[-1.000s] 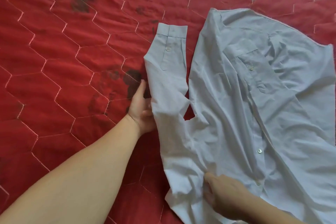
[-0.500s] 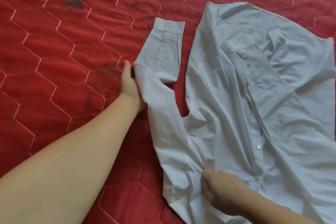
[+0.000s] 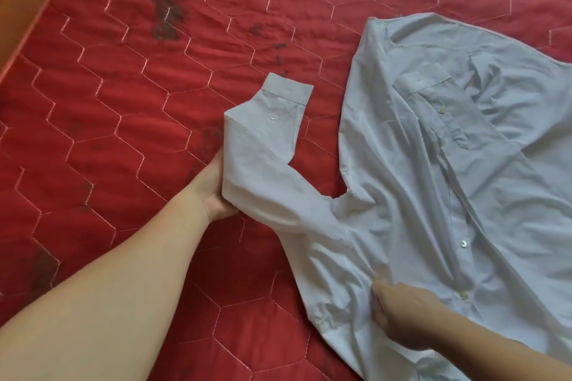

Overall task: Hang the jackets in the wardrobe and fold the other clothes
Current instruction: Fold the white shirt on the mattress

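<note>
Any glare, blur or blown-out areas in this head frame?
Head view: soft, even daylight, no hard shadows; the shirt washes out near white along the sleeve by the left hand; slightly soft overall, no motion blur; quilt seams bend slightly from the wide lens.

Left hand's fingers [image 3: 216, 185] under sleeve [image 3: 260, 170]

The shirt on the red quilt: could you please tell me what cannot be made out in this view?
- Shirt, head view: its right side and hem run past the frame edges.
- Left hand: fingers are hidden under the sleeve.
- Right hand: fingertips are buried in bunched cloth.
</note>
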The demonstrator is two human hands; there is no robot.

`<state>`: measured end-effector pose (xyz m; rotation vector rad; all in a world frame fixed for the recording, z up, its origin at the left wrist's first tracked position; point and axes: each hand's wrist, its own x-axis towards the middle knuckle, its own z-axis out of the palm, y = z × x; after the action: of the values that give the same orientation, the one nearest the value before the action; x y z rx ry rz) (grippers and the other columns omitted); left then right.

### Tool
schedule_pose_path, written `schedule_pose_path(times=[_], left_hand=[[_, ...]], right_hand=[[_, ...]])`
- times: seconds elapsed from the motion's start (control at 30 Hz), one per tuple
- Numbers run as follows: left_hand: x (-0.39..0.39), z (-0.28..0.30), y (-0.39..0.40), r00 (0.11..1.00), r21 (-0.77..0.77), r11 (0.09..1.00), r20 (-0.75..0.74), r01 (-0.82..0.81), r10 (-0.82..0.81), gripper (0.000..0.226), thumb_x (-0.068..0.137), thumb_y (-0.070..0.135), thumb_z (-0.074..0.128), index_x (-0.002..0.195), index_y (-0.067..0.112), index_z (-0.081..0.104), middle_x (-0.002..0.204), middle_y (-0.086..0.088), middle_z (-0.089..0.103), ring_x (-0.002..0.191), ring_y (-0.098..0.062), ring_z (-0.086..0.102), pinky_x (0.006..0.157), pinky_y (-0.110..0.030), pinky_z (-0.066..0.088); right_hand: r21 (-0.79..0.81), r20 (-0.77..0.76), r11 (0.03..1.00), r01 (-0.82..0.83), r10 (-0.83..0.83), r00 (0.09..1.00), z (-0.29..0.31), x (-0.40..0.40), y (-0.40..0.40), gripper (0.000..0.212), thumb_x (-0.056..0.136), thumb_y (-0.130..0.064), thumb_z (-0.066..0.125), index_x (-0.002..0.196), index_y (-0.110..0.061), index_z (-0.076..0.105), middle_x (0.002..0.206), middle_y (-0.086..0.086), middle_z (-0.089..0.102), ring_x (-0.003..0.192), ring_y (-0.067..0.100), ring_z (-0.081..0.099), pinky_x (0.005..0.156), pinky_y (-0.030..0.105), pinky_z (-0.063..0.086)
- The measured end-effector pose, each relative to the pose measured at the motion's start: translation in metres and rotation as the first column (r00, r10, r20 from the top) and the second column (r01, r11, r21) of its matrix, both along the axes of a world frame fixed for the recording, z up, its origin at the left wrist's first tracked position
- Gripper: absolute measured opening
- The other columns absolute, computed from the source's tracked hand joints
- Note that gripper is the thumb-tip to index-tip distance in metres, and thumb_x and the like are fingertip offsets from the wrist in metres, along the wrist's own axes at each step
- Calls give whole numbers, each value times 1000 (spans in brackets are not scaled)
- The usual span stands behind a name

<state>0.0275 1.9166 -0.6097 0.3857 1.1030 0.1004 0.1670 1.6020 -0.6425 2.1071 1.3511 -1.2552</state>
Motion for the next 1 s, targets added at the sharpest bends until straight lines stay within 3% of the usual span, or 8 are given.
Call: schedule_pose_path(times=[0.2, 0.43, 0.47, 0.53, 0.6, 0.67, 0.83, 1.0], left_hand=[[27, 27, 6, 975, 345, 913, 28, -218, 222, 49, 92, 11, 62, 139, 15, 52, 123, -9, 65, 110, -26, 65, 93, -40, 54], [107, 101, -74, 962, 944, 265, -133, 196, -237, 78, 79, -3, 62, 145, 29, 36, 128, 7, 51, 105, 7, 52, 93, -6, 39], [121, 104, -94, 928, 963, 121, -193, 242, -318, 77, 80, -5, 58, 146, 28, 36, 128, 9, 50, 104, 3, 53, 92, -9, 40], [146, 103, -138, 832, 940, -116, -339, 322, -440, 79, 82, -2, 56, 149, 32, 32, 133, 5, 50, 109, -18, 56, 95, -33, 47], [166, 92, -182, 681, 864, -268, -502, 427, -534, 85, 84, 9, 58, 151, 42, 18, 136, 1, 46, 108, -31, 59, 87, -45, 50], [173, 71, -217, 480, 787, -337, -592, 516, -647, 93, 85, 18, 59, 151, 49, 1, 142, 3, 38, 111, -33, 58, 86, -44, 50], [152, 21, -263, 114, 643, -463, -649, 609, -752, 94, 85, 24, 59, 150, 48, -4, 147, 3, 42, 120, -30, 53, 89, -42, 49], [136, -5, -223, 396, 624, -494, -774, 605, -493, 55, 87, 18, 55, 140, 28, 45, 133, 3, 55, 120, -25, 51, 98, -39, 39]], right_hand=[[-112, -31, 993, 42, -45, 998, 4, -2, 7, 18, 98, -34, 30, 104, -21, 40, 119, 6, 59, 107, 29, 57, 74, 32, 34], [-171, -252, 951, 256, -294, 922, 27, 9, 24, 27, 95, -34, 51, 102, -10, 61, 105, 12, 66, 87, 20, 59, 70, 25, 38], [-93, -326, 857, 507, -508, 798, 33, 20, 27, 28, 96, -32, 52, 96, -6, 63, 90, 12, 66, 75, 18, 59, 63, 24, 40], [-27, -516, 229, 973, -837, 182, 48, 50, 27, 27, 99, -31, 48, 90, -8, 61, 73, 7, 60, 60, 18, 58, 55, 24, 42], [-99, -638, -347, 933, -697, -327, 63, 90, 20, 33, 100, -41, 43, 92, -14, 59, 74, 5, 63, 66, 19, 63, 61, 29, 48], [-168, -676, -452, 876, -594, -436, 70, 122, 6, 43, 95, -58, 42, 95, -19, 62, 87, 5, 69, 80, 20, 68, 72, 36, 53], [192, -416, -103, 976, -909, -14, 44, 150, -36, 77, 79, -59, 66, 140, -20, 41, 127, 7, 53, 107, 23, 58, 96, 39, 47], [663, 48, 579, 474, -665, 745, 22, 146, -43, 99, 66, -63, 73, 147, -24, 31, 146, 5, 36, 134, 27, 33, 109, 43, 32]])
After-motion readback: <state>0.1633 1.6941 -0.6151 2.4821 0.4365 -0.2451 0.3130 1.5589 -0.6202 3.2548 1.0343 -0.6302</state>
